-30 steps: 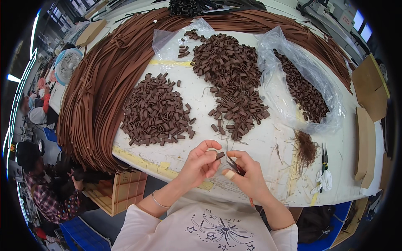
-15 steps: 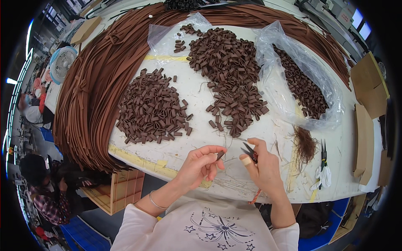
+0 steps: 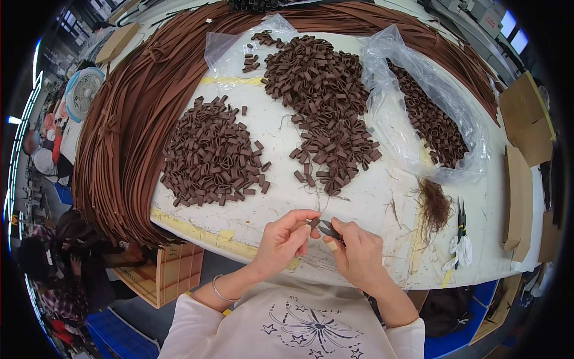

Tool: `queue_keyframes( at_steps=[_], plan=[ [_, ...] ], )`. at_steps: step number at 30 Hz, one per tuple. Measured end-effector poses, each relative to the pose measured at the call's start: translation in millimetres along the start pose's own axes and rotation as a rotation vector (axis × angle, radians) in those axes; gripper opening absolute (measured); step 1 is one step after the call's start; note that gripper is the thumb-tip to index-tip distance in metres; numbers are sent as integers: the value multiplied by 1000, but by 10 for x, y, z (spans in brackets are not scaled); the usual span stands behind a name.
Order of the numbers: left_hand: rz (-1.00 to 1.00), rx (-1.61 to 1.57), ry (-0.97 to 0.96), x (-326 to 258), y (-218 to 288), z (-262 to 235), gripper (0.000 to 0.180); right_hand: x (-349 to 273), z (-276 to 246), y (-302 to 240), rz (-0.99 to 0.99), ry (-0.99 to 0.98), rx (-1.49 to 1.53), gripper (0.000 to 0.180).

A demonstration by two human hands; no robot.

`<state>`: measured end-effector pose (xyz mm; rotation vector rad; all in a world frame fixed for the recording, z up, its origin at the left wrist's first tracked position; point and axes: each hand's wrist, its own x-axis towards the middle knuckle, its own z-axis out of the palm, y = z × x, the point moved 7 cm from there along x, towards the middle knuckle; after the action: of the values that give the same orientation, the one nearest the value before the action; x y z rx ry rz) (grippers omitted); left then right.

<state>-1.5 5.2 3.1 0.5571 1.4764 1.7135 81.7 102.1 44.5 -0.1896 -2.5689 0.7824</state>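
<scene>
Between the thumb and fingers of my left hand (image 3: pixel 284 242) is a small brown strap loop (image 3: pixel 313 223) with loose threads at its end. My right hand (image 3: pixel 359 254) is closed round dark thread snips (image 3: pixel 330 230), whose blades point left and reach the loop's edge. Most of the snips' body is hidden in my palm. Past my hands, a large heap of brown loops (image 3: pixel 320 90) covers the middle of the table, with thin threads trailing from its near end. A second heap of loops (image 3: pixel 212 152) lies to the left.
A clear plastic bag (image 3: pixel 382 90) holding more loops lies right. Long brown straps (image 3: pixel 125 131) curve round the table's left and far sides. A thread tangle (image 3: pixel 433 203) and black-handled tool (image 3: pixel 461 227) lie right. Another person (image 3: pixel 51 269) sits at lower left.
My right hand has moved left, bringing the snips from a gap away to the loop. The snips' blades look closer together now. My left hand stays nearly in place, still pinching the loop.
</scene>
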Motion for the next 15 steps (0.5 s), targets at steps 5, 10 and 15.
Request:
queue_keyframes(
  at_steps=[5, 10, 15],
  plan=[
    [-5, 16, -2, -8, 0, 7, 25, -2, 21, 3, -3, 10, -1, 28],
    [-3, 1, -12, -7, -4, 31, 25, -4, 15, -10, -12, 49, -7, 28],
    [-27, -43, -19, 6, -17, 50, 25, -14, 16, -16, -58, 79, -73, 25]
  ],
)
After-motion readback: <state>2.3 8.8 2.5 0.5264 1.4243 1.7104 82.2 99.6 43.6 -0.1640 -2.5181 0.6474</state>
